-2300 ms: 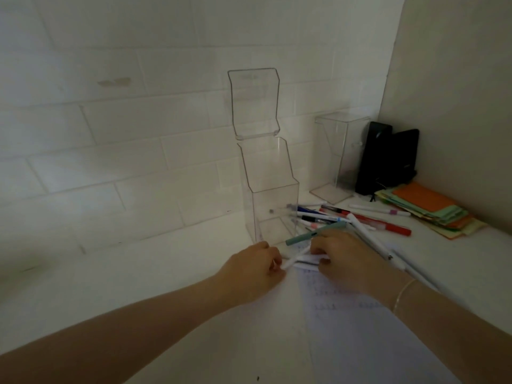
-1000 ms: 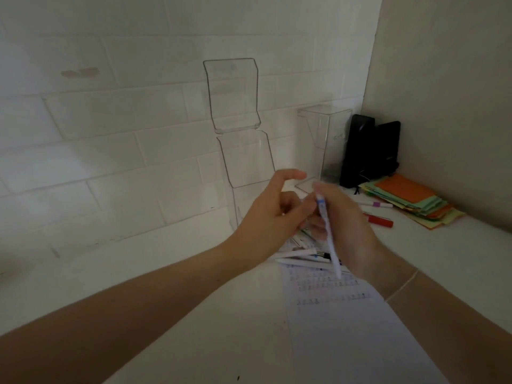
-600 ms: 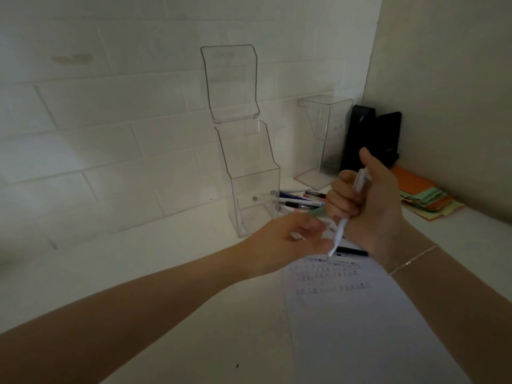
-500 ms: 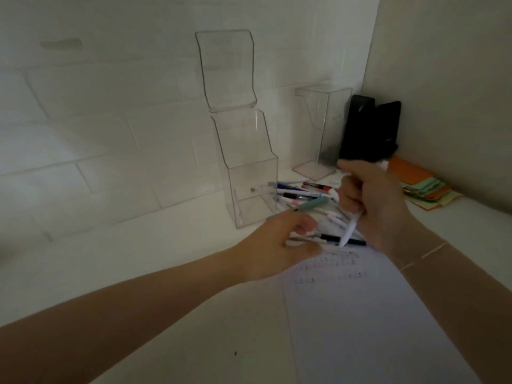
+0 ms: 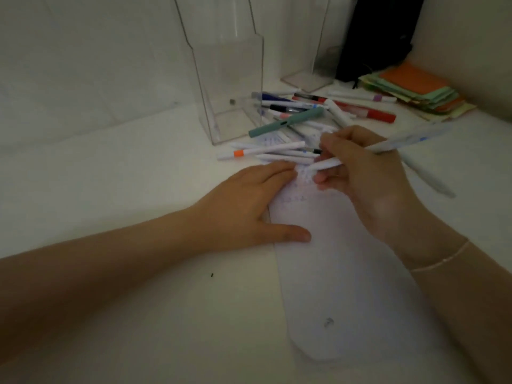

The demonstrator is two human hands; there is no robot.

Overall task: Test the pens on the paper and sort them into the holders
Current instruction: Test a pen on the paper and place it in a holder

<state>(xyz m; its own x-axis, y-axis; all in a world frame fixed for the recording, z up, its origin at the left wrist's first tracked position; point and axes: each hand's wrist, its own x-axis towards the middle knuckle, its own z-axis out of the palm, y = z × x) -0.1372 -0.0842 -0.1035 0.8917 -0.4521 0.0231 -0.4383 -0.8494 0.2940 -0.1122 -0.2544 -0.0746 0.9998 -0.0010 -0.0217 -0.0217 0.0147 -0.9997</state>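
Note:
My right hand (image 5: 363,176) grips a white pen (image 5: 399,144) in a writing hold, its tip down on the top of the paper sheet (image 5: 340,273), among rows of scribbles. My left hand (image 5: 249,206) lies flat, fingers straight, pressing the sheet's left edge. A heap of several pens (image 5: 299,117) lies just beyond the paper: a teal one, a white one with an orange band, red and blue ones. A clear acrylic holder (image 5: 230,87) stands behind the heap on the left. A second clear holder (image 5: 318,65) stands further back on the right.
A white brick wall runs behind the holders. A black object (image 5: 379,37) stands in the back right corner. Next to it lies a stack of orange, green and yellow paper pads (image 5: 415,90). Another white pen (image 5: 426,176) lies right of my right hand.
My right hand came down from the air with the white pen and set its tip on the paper. My left hand dropped flat onto the sheet's edge. The camera tilted downward.

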